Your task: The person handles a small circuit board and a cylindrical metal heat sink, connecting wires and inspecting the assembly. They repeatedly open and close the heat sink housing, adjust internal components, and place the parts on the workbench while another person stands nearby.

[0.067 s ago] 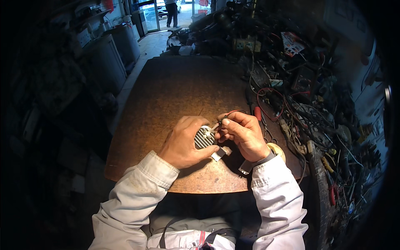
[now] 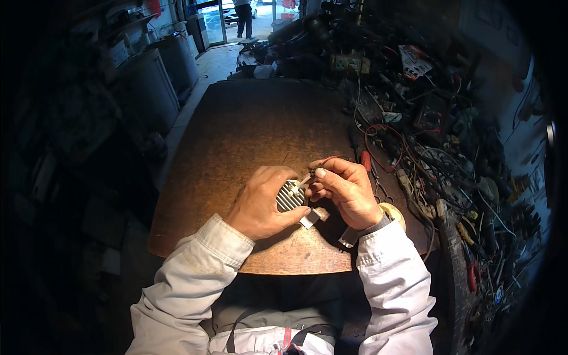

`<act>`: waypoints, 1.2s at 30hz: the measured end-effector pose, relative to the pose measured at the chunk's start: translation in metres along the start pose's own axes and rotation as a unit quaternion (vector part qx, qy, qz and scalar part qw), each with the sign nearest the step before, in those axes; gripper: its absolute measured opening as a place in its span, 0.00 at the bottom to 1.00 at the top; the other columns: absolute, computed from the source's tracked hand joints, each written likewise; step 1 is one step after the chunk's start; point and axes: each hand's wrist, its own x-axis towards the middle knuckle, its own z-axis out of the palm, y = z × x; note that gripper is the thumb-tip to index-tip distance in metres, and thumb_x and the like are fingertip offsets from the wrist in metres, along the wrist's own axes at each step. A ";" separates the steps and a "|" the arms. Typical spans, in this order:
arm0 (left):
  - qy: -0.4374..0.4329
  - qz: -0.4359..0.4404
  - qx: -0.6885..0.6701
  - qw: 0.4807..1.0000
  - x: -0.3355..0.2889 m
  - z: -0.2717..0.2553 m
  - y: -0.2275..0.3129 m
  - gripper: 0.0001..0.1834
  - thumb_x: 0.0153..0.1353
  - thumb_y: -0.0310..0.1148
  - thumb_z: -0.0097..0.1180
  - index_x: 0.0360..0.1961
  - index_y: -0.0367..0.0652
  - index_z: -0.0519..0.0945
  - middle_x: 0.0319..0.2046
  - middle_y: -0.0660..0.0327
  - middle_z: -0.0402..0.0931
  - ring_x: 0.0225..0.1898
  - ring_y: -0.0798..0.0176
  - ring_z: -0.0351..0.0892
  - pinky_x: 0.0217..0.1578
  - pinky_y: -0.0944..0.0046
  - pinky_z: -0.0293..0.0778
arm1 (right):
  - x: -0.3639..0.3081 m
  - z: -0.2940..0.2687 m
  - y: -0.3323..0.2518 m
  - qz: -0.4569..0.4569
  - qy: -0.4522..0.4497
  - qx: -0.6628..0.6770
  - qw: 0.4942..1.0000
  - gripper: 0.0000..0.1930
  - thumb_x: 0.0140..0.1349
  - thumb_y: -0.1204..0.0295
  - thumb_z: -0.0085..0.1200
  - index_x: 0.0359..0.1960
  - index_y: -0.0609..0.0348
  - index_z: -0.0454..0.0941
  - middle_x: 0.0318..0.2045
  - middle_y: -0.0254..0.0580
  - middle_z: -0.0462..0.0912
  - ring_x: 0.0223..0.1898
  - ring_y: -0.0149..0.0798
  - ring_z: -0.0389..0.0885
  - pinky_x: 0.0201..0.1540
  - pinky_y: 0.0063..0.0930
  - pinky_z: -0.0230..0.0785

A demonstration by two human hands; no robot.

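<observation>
Pinching a thin pale wire end (image 2: 306,180) with the right hand's fingertips (image 2: 320,174), thumb and first finger pressed tight together. Curled around a small ribbed metal block (image 2: 290,197) with the left hand (image 2: 260,202), fingers closed on its far side, thumb along the near edge. Held just above the brown wooden table (image 2: 248,130), near its front edge, right between both hands. Sticking out below the block: a little white tab (image 2: 310,220). Hard to tell how the wire joins the block; too small to see.

Wrapped around the right wrist: a dark watch strap (image 2: 355,234). Just beside that wrist, a roll of pale tape (image 2: 393,212). A bit past the right hand (image 2: 346,190), a red-handled tool (image 2: 365,160) lying on the table, and a red wire (image 2: 378,127) looping away. Farther right, a big messy heap of cables and parts (image 2: 455,154). Far back, by the bright doorway, another person's legs (image 2: 244,18).

Could go wrong from here, as a guess: tugging too hard might snap the thin wire or pull it loose. Small block near the table edge, so a loose grip might let it slip and drop to the floor. Little tab might get lost in the mess.
</observation>
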 end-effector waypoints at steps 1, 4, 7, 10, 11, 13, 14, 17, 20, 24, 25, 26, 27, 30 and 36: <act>-0.003 -0.006 -0.007 1.000 0.000 0.001 -0.001 0.31 0.47 0.37 0.81 0.51 0.36 0.84 0.48 0.48 0.86 0.50 0.45 0.86 0.53 0.50 0.80 | 0.000 0.002 -0.001 -0.008 0.009 0.002 1.000 0.18 0.77 0.67 0.62 0.60 0.69 0.80 0.43 0.43 0.89 0.39 0.33 0.90 0.42 0.25 0.84; -0.004 -0.012 -0.019 1.000 -0.001 0.003 -0.003 0.30 0.49 0.36 0.80 0.52 0.35 0.84 0.45 0.48 0.86 0.48 0.46 0.87 0.52 0.51 0.81 | 0.000 0.004 -0.004 -0.033 0.026 0.024 0.999 0.20 0.76 0.67 0.62 0.62 0.68 0.79 0.42 0.41 0.88 0.38 0.32 0.90 0.40 0.23 0.83; 0.010 -0.032 -0.034 0.999 -0.001 0.003 -0.002 0.28 0.52 0.35 0.79 0.52 0.34 0.83 0.43 0.48 0.87 0.44 0.48 0.88 0.48 0.53 0.82 | -0.001 0.002 -0.004 -0.052 0.042 0.039 0.997 0.21 0.76 0.66 0.62 0.64 0.67 0.79 0.43 0.41 0.89 0.38 0.31 0.89 0.40 0.22 0.81; 0.011 -0.111 -0.072 0.991 -0.001 0.000 0.003 0.21 0.65 0.37 0.71 0.52 0.32 0.83 0.41 0.51 0.87 0.37 0.60 0.88 0.41 0.61 0.83 | -0.001 0.002 -0.009 -0.042 0.055 0.033 0.997 0.23 0.76 0.64 0.62 0.65 0.68 0.78 0.45 0.45 0.89 0.39 0.32 0.89 0.41 0.23 0.81; 0.019 -0.147 -0.150 0.977 -0.002 0.000 -0.001 0.20 0.68 0.38 0.68 0.53 0.32 0.83 0.41 0.53 0.87 0.37 0.62 0.88 0.41 0.64 0.83 | -0.001 0.003 -0.009 -0.042 0.058 0.024 0.997 0.24 0.76 0.63 0.63 0.64 0.70 0.78 0.45 0.46 0.89 0.39 0.32 0.89 0.41 0.23 0.81; 0.038 -0.215 -0.299 0.929 -0.003 0.000 -0.014 0.20 0.75 0.41 0.62 0.54 0.33 0.82 0.41 0.56 0.88 0.37 0.67 0.87 0.41 0.68 0.82 | -0.001 0.008 -0.010 -0.043 0.058 0.008 0.997 0.25 0.76 0.63 0.63 0.64 0.72 0.78 0.45 0.48 0.89 0.39 0.32 0.89 0.41 0.23 0.81; 0.038 -0.227 -0.375 0.898 -0.003 -0.003 -0.018 0.24 0.81 0.47 0.53 0.57 0.33 0.81 0.42 0.59 0.88 0.36 0.72 0.85 0.38 0.71 0.84 | -0.001 0.009 -0.009 -0.043 0.054 -0.004 0.998 0.25 0.75 0.63 0.64 0.63 0.73 0.78 0.45 0.48 0.89 0.39 0.32 0.89 0.41 0.23 0.81; 0.056 -0.323 -0.600 0.730 0.002 -0.012 -0.013 0.30 0.82 0.54 0.46 0.59 0.33 0.79 0.46 0.46 0.87 0.42 0.54 0.92 0.40 0.52 0.94 | -0.001 0.006 -0.007 -0.046 0.044 -0.046 0.997 0.26 0.74 0.63 0.65 0.63 0.75 0.78 0.44 0.50 0.89 0.38 0.32 0.88 0.41 0.24 0.81; 0.048 -0.341 -0.668 0.660 0.003 -0.016 -0.021 0.32 0.82 0.56 0.43 0.61 0.34 0.77 0.50 0.37 0.84 0.44 0.44 0.92 0.42 0.46 0.94 | -0.004 0.009 -0.011 -0.050 0.037 -0.089 0.994 0.25 0.73 0.65 0.66 0.61 0.76 0.78 0.42 0.49 0.89 0.37 0.32 0.87 0.40 0.24 0.80; 0.021 -0.333 -0.709 0.621 -0.003 -0.015 -0.029 0.36 0.81 0.59 0.45 0.66 0.34 0.74 0.56 0.37 0.81 0.57 0.40 0.86 0.43 0.46 0.94 | -0.004 0.011 -0.010 -0.037 0.025 -0.105 0.993 0.23 0.73 0.68 0.66 0.60 0.75 0.80 0.42 0.48 0.89 0.36 0.32 0.88 0.40 0.24 0.80; 0.022 -0.332 -0.711 0.620 -0.004 -0.015 -0.031 0.35 0.81 0.59 0.44 0.66 0.34 0.74 0.56 0.37 0.81 0.57 0.41 0.86 0.42 0.46 0.94 | -0.004 0.011 -0.010 -0.034 0.019 -0.103 0.994 0.22 0.73 0.68 0.66 0.60 0.75 0.80 0.42 0.48 0.89 0.36 0.32 0.88 0.39 0.24 0.80; 0.022 -0.331 -0.712 0.619 -0.004 -0.015 -0.031 0.35 0.81 0.59 0.44 0.66 0.34 0.74 0.56 0.36 0.81 0.56 0.41 0.87 0.42 0.46 0.93 | -0.004 0.011 -0.010 -0.032 0.012 -0.100 0.994 0.21 0.73 0.69 0.66 0.60 0.75 0.80 0.42 0.48 0.89 0.36 0.32 0.88 0.39 0.24 0.80; 0.022 -0.330 -0.714 0.617 -0.004 -0.016 -0.031 0.35 0.81 0.59 0.43 0.66 0.35 0.74 0.55 0.36 0.81 0.55 0.41 0.87 0.42 0.47 0.93 | -0.004 0.011 -0.010 -0.030 0.005 -0.098 0.995 0.20 0.73 0.70 0.65 0.59 0.74 0.80 0.42 0.47 0.89 0.36 0.31 0.88 0.39 0.24 0.80; 0.009 -0.321 -0.743 0.587 -0.006 -0.014 -0.036 0.35 0.82 0.60 0.42 0.66 0.36 0.73 0.54 0.34 0.81 0.52 0.42 0.88 0.40 0.48 0.92 | -0.005 0.009 -0.009 -0.027 -0.007 -0.112 0.993 0.19 0.73 0.71 0.65 0.59 0.74 0.81 0.43 0.47 0.89 0.37 0.31 0.88 0.39 0.24 0.80; 0.016 -0.316 -0.766 0.560 -0.004 -0.014 -0.032 0.32 0.83 0.56 0.40 0.66 0.35 0.72 0.52 0.26 0.80 0.43 0.36 0.91 0.37 0.46 0.93 | -0.005 0.011 -0.011 -0.015 -0.018 -0.125 0.992 0.18 0.73 0.72 0.65 0.58 0.74 0.81 0.41 0.45 0.90 0.37 0.30 0.87 0.39 0.23 0.80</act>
